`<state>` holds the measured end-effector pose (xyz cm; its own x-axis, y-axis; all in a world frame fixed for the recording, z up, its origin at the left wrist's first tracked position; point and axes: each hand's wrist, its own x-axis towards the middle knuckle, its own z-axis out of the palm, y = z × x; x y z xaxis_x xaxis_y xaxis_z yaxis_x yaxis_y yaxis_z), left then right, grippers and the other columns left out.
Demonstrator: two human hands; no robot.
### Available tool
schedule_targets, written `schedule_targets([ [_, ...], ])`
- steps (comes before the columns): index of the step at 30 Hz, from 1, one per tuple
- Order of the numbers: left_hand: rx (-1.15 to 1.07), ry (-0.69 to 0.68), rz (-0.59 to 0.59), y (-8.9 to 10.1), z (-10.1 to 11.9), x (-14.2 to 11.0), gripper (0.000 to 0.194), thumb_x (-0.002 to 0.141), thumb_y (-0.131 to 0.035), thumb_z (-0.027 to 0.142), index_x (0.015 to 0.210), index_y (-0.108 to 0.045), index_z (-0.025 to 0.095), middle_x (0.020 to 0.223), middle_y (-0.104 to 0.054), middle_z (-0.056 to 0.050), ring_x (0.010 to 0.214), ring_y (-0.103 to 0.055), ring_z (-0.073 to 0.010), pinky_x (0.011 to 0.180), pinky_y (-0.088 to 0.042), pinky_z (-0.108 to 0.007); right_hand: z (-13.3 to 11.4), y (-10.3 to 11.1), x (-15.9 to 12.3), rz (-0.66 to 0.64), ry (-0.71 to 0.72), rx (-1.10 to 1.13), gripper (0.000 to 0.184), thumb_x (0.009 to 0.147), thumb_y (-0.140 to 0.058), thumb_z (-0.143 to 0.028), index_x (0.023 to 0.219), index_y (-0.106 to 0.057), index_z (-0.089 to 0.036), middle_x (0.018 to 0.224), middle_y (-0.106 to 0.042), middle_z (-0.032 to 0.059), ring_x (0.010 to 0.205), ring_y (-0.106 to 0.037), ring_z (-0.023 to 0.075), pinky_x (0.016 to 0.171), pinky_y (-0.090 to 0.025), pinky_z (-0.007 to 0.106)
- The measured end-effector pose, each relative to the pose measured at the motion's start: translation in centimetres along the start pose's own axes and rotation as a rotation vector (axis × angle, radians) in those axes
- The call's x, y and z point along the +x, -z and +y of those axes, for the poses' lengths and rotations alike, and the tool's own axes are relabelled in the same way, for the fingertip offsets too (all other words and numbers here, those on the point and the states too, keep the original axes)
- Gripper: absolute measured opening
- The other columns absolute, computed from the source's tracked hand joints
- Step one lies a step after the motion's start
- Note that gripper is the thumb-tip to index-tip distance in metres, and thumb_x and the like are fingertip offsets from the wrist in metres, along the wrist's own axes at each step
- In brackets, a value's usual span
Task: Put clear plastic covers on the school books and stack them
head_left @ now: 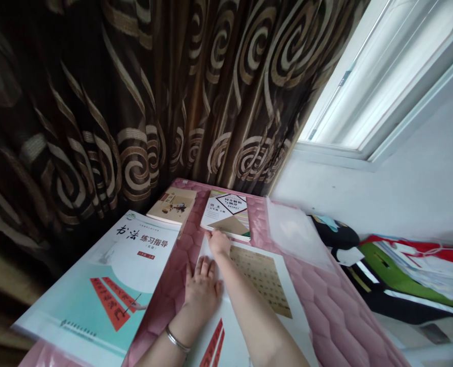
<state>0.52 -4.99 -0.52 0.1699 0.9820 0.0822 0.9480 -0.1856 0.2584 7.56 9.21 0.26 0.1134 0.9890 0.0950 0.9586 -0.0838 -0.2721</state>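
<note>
A white booklet (257,334) with red strips and a tan panel of handwritten characters lies in front of me on the pink quilted cover. My left hand (202,286), wearing a silver bangle, lies flat along its left edge with fingers stretched forward. At the booklet's top left corner, my right hand (219,242) has its fingers bunched together on the edge. Its fingertips come close to a white workbook (226,211) just beyond. To the left lies a large calligraphy book (111,275) with a white and teal cover and red strips.
A tan book (172,205) sits at the back left. Clear plastic film (295,229) covers part of the quilted surface (325,311) at the right. Clothes and papers (413,270) are piled beyond the right edge. A dark patterned curtain (172,92) hangs behind; a window (356,81) is at upper right.
</note>
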Motion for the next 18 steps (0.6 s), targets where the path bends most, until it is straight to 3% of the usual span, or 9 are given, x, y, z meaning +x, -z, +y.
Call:
schedule_targets([
  [5, 0.008, 0.017, 0.004, -0.4, -0.1, 0.2, 0.053, 0.096, -0.034, 0.044, 0.143, -0.045, 0.024, 0.152, -0.041, -0.007, 0.141, -0.033, -0.0288, 0.116, -0.02, -0.059, 2.0, 0.1, -2.6, -0.018, 0.259, 0.07, 0.029, 0.092, -0.051, -0.026, 0.118, -0.064, -0.024, 0.129, -0.06, 0.0076, 0.121, -0.053, 0.0204, 0.101, -0.039, 0.03],
  [8, 0.023, 0.005, 0.04, -0.7, -0.1, 0.2, 0.052, 0.096, -0.033, 0.041, 0.142, -0.046, 0.022, 0.152, -0.042, -0.008, 0.14, -0.034, -0.0288, 0.115, -0.021, -0.06, 4.8, 0.5, -4.7, -0.08, 0.4, 0.109, 0.036, 0.093, -0.049, -0.023, 0.126, -0.06, -0.026, 0.139, -0.055, 0.0039, 0.128, -0.047, 0.0142, 0.107, -0.034, 0.023],
  [10, 0.032, -0.005, 0.066, -0.8, -0.1, 0.2, 0.051, 0.095, -0.034, 0.039, 0.143, -0.045, 0.023, 0.151, -0.043, -0.007, 0.14, -0.035, -0.0291, 0.115, -0.022, -0.06, 7.4, 0.8, -6.1, -0.11, 0.444, 0.126, 0.041, 0.095, -0.045, -0.025, 0.134, -0.056, -0.023, 0.147, -0.048, 0.0058, 0.136, -0.041, 0.0149, 0.111, -0.031, 0.025],
  [14, 0.05, -0.013, 0.097, -1.0, -0.2, 0.1, 0.05, 0.094, -0.036, 0.034, 0.142, -0.045, 0.023, 0.15, -0.044, -0.007, 0.139, -0.036, -0.0285, 0.115, -0.022, -0.059, 13.8, 2.0, -8.1, -0.176, 0.335, 0.086, 0.05, 0.099, -0.031, -0.033, 0.143, -0.045, -0.017, 0.155, -0.034, 0.0078, 0.144, -0.027, 0.018, 0.118, -0.022, 0.035],
  [18, 0.063, -0.019, 0.105, -0.9, -0.2, 0.1, 0.05, 0.094, -0.037, 0.032, 0.142, -0.046, 0.022, 0.151, -0.043, -0.008, 0.139, -0.037, -0.0288, 0.114, -0.024, -0.059, 19.6, 3.9, -9.1, -0.204, 0.114, 0.081, 0.052, 0.099, -0.027, -0.035, 0.143, -0.046, -0.015, 0.154, -0.035, 0.0066, 0.144, -0.027, 0.016, 0.118, -0.024, 0.033],
])
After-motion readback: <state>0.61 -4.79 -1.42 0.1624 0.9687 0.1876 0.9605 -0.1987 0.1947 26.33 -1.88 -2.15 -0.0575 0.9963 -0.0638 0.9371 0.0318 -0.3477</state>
